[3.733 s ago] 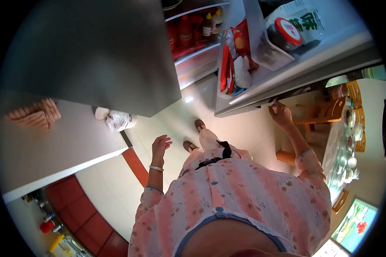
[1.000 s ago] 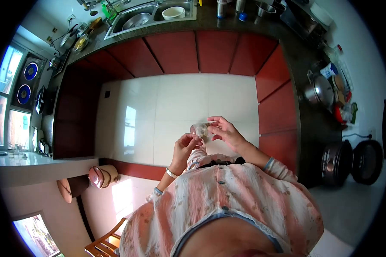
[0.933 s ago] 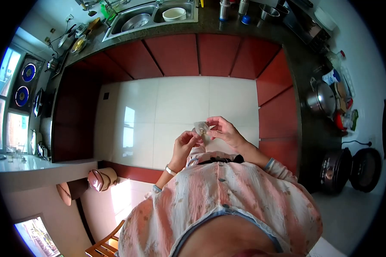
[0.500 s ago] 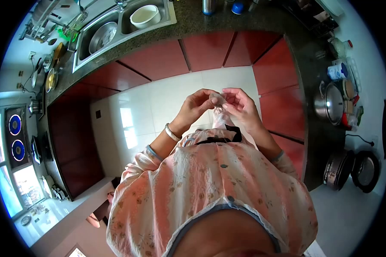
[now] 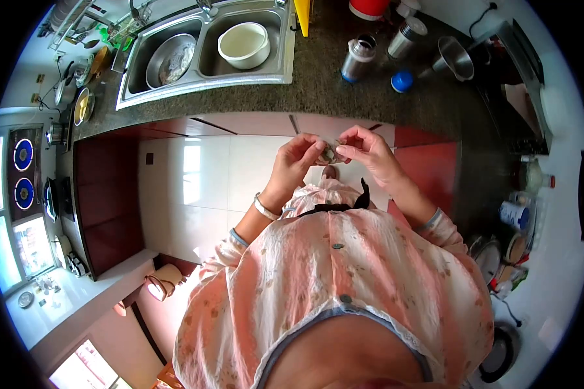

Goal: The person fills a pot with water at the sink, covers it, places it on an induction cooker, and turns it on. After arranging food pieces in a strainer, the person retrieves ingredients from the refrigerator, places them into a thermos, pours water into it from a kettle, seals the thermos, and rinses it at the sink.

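Note:
A small clear plastic bag (image 5: 329, 154) with something pale green or brown inside is pinched between my two hands, in front of my waist. My left hand (image 5: 295, 165), with a light bracelet at the wrist, grips its left side between thumb and fingers. On the other side my right hand (image 5: 372, 157) holds the bag's edge, fingertips close to those of the left. What exactly lies inside is too small to tell. Beyond the hands, an open steel flask (image 5: 359, 58) stands on the dark counter (image 5: 324, 97), with a blue cap (image 5: 401, 81) to its right.
A double sink (image 5: 201, 82) holds a metal basin (image 5: 170, 59) and a white bowl (image 5: 243, 45). Another steel container (image 5: 407, 37) and a metal pan (image 5: 453, 58) stand further right. Red cabinets (image 5: 425, 175) lie below the counter, and a blue-white can (image 5: 514, 214) is at right.
The view has gone from an open fridge to the kitchen, and the sink counter is now nearer. Both hands, empty-looking at first, now hold the small bag, raised further from my body.

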### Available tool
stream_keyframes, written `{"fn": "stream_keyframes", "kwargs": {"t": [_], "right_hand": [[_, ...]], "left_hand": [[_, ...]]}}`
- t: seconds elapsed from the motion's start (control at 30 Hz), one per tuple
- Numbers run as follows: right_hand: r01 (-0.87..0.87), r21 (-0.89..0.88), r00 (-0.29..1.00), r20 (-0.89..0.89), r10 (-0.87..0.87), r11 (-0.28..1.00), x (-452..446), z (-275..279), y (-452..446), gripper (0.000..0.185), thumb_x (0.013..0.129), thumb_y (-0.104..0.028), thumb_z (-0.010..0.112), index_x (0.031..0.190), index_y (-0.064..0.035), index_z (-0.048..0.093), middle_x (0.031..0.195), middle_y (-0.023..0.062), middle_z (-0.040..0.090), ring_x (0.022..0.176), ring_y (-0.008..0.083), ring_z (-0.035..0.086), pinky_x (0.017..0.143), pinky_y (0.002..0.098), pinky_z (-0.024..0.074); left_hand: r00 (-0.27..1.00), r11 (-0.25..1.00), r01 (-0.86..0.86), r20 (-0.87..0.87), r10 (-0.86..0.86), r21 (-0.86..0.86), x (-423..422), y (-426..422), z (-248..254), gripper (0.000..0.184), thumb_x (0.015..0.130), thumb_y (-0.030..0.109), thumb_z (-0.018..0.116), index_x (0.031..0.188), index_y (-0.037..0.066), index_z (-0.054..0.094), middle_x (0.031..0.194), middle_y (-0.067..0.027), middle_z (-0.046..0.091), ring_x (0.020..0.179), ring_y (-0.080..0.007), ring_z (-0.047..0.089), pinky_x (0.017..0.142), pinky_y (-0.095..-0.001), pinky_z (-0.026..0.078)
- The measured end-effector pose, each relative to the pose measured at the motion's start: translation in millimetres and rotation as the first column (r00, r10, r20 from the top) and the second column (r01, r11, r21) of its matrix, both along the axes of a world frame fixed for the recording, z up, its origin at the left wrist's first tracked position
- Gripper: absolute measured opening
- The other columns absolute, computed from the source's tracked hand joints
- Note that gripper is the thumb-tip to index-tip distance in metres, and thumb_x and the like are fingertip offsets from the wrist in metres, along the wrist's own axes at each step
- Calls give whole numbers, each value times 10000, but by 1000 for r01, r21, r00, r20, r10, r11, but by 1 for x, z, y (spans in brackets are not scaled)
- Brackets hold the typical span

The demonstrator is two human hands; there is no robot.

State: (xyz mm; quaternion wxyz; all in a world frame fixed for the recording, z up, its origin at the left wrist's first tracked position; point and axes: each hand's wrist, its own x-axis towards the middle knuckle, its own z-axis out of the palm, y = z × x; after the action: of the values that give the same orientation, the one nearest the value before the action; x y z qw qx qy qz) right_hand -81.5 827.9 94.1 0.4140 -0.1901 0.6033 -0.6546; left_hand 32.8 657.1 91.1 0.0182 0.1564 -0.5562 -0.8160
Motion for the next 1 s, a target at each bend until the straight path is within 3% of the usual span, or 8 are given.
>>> {"fn": "stream_keyframes", "kwargs": {"t": [0.13, 0.17, 0.3, 0.4, 0.6, 0.7, 0.83, 1.0], "right_hand": [[102, 10, 994, -45, -102, 995, -62, 7, -21, 159, 860, -94, 663, 997, -52, 593, 912, -7, 612, 797, 71, 574, 677, 234, 484], [208, -18, 944, -257, -205, 978, -84, 5, -26, 166, 856, -76, 662, 1003, -47, 591, 904, 1, 617, 780, 76, 580, 674, 238, 488], [480, -126, 374, -865, -333, 868, -149, 41, -48, 193, 812, -18, 683, 984, -24, 595, 829, 64, 628, 659, 133, 604, 623, 257, 496], [478, -32, 268, -946, -181, 878, -185, 46, -56, 140, 809, -33, 686, 928, -42, 614, 796, 60, 614, 652, 162, 606, 604, 269, 491], [553, 285, 346, -933, 95, 783, -218, 30, -70, 99, 810, -176, 676, 815, -80, 652, 778, 78, 607, 669, 276, 619, 597, 375, 488], [584, 525, 288, -847, 446, 620, -219, 26, -77, 212, 835, -304, 646, 825, -92, 657, 785, 65, 629, 697, 293, 636, 614, 403, 499], [603, 490, 438, -863, 252, 630, -211, 41, -79, 197, 848, -281, 650, 924, -101, 625, 769, 65, 648, 660, 263, 642, 565, 383, 488], [538, 427, 464, -870, 167, 727, -205, 55, -66, 142, 828, -183, 662, 940, -106, 624, 747, 82, 659, 651, 258, 651, 541, 355, 482]], "left_hand": [[982, 981, -162, 120, 149, 110, -32, -20, 1, 273, 979, 228, 531, 1114, -6, 573, 971, -87, 659, 846, -159, 652, 801, -283, 528], [984, 986, -138, 122, 126, 94, -36, -30, -12, 302, 985, 252, 517, 1129, -8, 575, 1015, -108, 656, 869, -169, 652, 806, -288, 526], [992, 998, -15, 124, 21, -53, -58, -77, -30, 335, 980, 260, 527, 1174, -10, 564, 1042, -112, 657, 911, -166, 640, 804, -287, 523], [995, 997, 34, 98, -27, -69, -83, -111, -36, 295, 987, 249, 512, 1137, 5, 581, 1035, -103, 660, 902, -159, 643, 807, -283, 520], [989, 970, 134, 95, -117, -201, -136, -154, -39, 299, 986, 237, 513, 1136, -15, 575, 1011, -92, 662, 872, -147, 654, 783, -267, 529], [973, 940, 228, 85, -214, -253, -152, -163, -34, 301, 983, 238, 523, 1130, -19, 579, 986, -78, 664, 856, -134, 651, 767, -265, 527], [964, 936, 260, 109, -241, -237, -163, -166, -49, 274, 979, 210, 531, 1118, -21, 580, 987, -79, 668, 836, -123, 643, 755, -260, 524], [959, 925, 281, 118, -259, -254, -173, -167, -55, 272, 980, 206, 527, 1119, -21, 580, 978, -84, 668, 838, -132, 650, 752, -264, 530]]}}
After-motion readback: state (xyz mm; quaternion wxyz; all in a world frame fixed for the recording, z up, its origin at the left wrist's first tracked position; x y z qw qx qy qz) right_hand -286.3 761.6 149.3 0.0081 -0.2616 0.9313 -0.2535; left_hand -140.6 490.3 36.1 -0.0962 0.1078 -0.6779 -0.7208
